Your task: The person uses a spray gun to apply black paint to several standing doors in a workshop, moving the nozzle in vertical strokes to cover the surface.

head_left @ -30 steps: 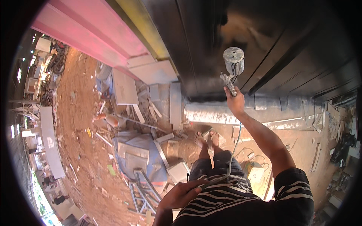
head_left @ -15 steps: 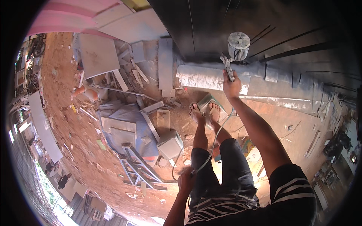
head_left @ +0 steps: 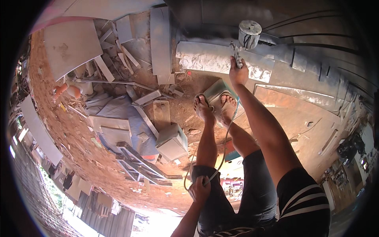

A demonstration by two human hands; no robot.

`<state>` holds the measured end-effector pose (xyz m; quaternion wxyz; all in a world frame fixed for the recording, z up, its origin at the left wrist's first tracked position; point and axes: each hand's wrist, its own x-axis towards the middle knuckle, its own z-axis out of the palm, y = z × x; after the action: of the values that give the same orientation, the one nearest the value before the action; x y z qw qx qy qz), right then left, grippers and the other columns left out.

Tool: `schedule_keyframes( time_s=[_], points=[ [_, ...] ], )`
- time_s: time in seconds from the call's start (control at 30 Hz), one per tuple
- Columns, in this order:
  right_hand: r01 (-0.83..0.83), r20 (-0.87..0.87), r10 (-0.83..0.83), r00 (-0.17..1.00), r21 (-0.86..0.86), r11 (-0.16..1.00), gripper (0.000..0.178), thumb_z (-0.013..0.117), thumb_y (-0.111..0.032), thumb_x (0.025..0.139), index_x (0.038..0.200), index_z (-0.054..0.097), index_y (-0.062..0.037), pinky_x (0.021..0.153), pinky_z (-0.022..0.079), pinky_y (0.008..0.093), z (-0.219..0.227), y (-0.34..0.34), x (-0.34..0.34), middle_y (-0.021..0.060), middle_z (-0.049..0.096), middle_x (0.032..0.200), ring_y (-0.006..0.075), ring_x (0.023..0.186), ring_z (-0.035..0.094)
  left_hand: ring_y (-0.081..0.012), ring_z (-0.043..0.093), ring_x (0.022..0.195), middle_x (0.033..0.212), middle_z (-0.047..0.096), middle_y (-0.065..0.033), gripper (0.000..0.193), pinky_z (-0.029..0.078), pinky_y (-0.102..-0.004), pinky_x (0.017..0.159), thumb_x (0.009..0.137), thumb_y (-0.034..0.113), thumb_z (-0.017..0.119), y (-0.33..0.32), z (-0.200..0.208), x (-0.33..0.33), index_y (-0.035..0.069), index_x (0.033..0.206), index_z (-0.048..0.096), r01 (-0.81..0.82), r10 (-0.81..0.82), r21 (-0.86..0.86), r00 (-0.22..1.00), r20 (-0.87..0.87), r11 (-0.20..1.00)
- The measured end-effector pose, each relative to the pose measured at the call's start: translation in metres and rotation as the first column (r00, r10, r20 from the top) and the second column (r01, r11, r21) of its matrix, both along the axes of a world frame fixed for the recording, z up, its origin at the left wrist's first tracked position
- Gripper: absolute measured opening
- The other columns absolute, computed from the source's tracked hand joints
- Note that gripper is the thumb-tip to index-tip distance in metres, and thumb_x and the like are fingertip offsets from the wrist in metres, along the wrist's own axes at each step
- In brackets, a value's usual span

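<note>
My right hand (head_left: 239,73) is stretched far forward, its fingers wrapped round the handle of a metal spray gun (head_left: 237,54). A round paint cup (head_left: 249,34), grey and stained, sits on the gun. Just beyond it stands a large dark panel (head_left: 221,15). From the gun a thin pale hose (head_left: 226,138) runs down past my legs in a loop. Beside my left thigh my left hand (head_left: 199,189) is closed on that hose.
My sandalled feet stand by a greenish box-like block (head_left: 217,90). Left of them lie wood offcuts (head_left: 126,59), a pale box (head_left: 172,142), a metal frame (head_left: 138,164) and a blue-grey sheet (head_left: 132,118). A paint-spattered board (head_left: 225,59) lies along the panel's foot.
My right hand and the spray gun appear slightly higher in view, still by the dark panel. The view has shifted, and my legs stand farther apart. My left hand keeps hold of the hose.
</note>
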<state>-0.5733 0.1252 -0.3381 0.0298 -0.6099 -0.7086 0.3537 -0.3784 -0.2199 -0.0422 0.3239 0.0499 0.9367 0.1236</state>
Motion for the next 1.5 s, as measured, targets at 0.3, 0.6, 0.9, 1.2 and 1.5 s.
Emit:
schedule_keyframes(
  time_s=[0.3, 0.6, 0.9, 1.2, 1.5],
  points=[
    [-0.037, 0.138, 0.046, 0.989, -0.069, 0.997, 0.056, 0.064, -0.060, 0.087, 0.112, 0.071, -0.0098, 0.082, 0.052, 0.0534, -0.082, -0.015, 0.011, 0.0259, 0.071, 0.094, 0.0461, 0.094, 0.067, -0.0289, 0.064, 0.051, 0.058, 0.062, -0.0080, 0.017, 0.049, -0.0384, 0.049, 0.080, 0.015, 0.079, -0.001, -0.002, -0.015, 0.012, 0.079, 0.062, 0.019, -0.018, 0.018, 0.999, -0.052, 1.000],
    [-0.017, -0.150, 0.017, 0.988, 0.000, 1.000, 0.053, 0.067, -0.054, 0.088, 0.103, 0.071, -0.0041, 0.078, 0.051, 0.0536, 0.000, -0.015, -0.008, 0.0281, 0.069, 0.089, 0.0488, 0.092, 0.065, -0.0343, 0.064, 0.053, 0.060, 0.063, -0.0141, 0.014, 0.050, -0.0438, 0.050, 0.084, 0.021, 0.075, -0.002, -0.004, -0.018, 0.013, 0.084, 0.063, 0.034, -0.033, 0.044, 0.999, -0.024, 0.998],
    [-0.013, -0.383, 0.003, 0.924, -0.023, 1.000, 0.038, 0.070, -0.043, 0.091, 0.102, 0.071, -0.0064, 0.070, 0.050, 0.0463, 0.271, 0.020, -0.026, 0.0216, 0.068, 0.076, 0.0446, 0.077, 0.064, -0.0409, 0.070, 0.086, 0.088, 0.072, -0.0209, 0.031, 0.054, -0.0531, 0.077, 0.089, 0.043, 0.064, -0.022, 0.041, -0.041, 0.019, 0.108, 0.070, 0.171, -0.173, 0.041, 0.898, 0.405, 0.984],
    [-0.162, -0.458, 0.259, 0.850, 0.242, 0.957, 0.032, 0.069, -0.035, 0.093, 0.089, 0.064, -0.0040, 0.065, 0.047, 0.0475, 0.560, 0.066, -0.024, 0.0211, 0.063, 0.071, 0.0459, 0.075, 0.061, -0.0403, 0.070, 0.085, 0.085, 0.072, -0.0208, 0.033, 0.054, -0.0513, 0.073, 0.089, 0.050, 0.066, -0.031, 0.202, -0.113, 0.020, 0.102, 0.072, 0.105, -0.131, 0.105, 0.948, 0.291, 0.989],
    [-0.150, -0.486, 0.360, 0.797, 0.419, 0.896, 0.032, 0.067, -0.038, 0.093, 0.104, 0.069, -0.0078, 0.077, 0.050, 0.0465, 0.823, 0.093, -0.019, 0.0182, 0.070, 0.085, 0.0419, 0.088, 0.066, -0.0367, 0.071, 0.076, 0.078, 0.071, -0.0173, 0.031, 0.055, -0.0445, 0.068, 0.084, 0.040, 0.077, -0.010, 0.326, -0.164, 0.018, 0.106, 0.073, 0.187, -0.221, 0.434, 0.975, 0.029, 0.881]
  ],
)
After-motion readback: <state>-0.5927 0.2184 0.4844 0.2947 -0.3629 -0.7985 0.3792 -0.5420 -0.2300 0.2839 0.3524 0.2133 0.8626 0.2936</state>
